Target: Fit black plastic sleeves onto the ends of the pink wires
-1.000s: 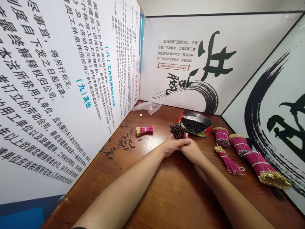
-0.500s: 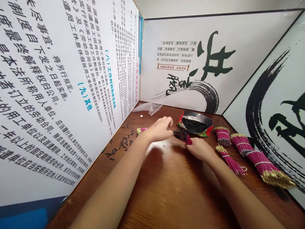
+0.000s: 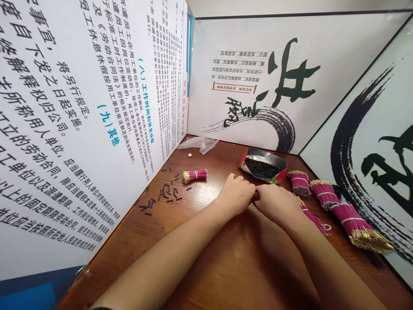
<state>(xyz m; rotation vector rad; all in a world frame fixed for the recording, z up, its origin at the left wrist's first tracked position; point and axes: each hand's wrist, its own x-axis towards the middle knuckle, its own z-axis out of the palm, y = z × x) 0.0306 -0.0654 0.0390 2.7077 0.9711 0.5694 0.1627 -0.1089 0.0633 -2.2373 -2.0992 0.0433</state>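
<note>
Both hands meet around one bundle of magenta wires (image 3: pixel 256 196), of which only a small patch shows between them. My left hand (image 3: pixel 237 193) is closed over the bundle's left end, covering the black tips there. Wrapped round its other part is my right hand (image 3: pixel 272 200). Just behind the hands stands an open carton (image 3: pixel 280 177) holding many short black sleeves (image 3: pixel 261 168). Left of my left hand lies a small tied bundle of magenta wires with gold ends (image 3: pixel 195 175).
Loose black sleeves (image 3: pixel 166 191) are scattered on the brown table (image 3: pixel 213 267) at the left. Several tied wire bundles (image 3: pixel 353 219) lie along the right. A clear plastic bag (image 3: pixel 206 145) and a small white bead (image 3: pixel 189 155) are at the back. Printed panels (image 3: pixel 219 43) enclose the table.
My left hand has come down and right, closing over the black-tipped end of the wire bundle. My right hand still grips it. The small bundle at left is now uncovered.
</note>
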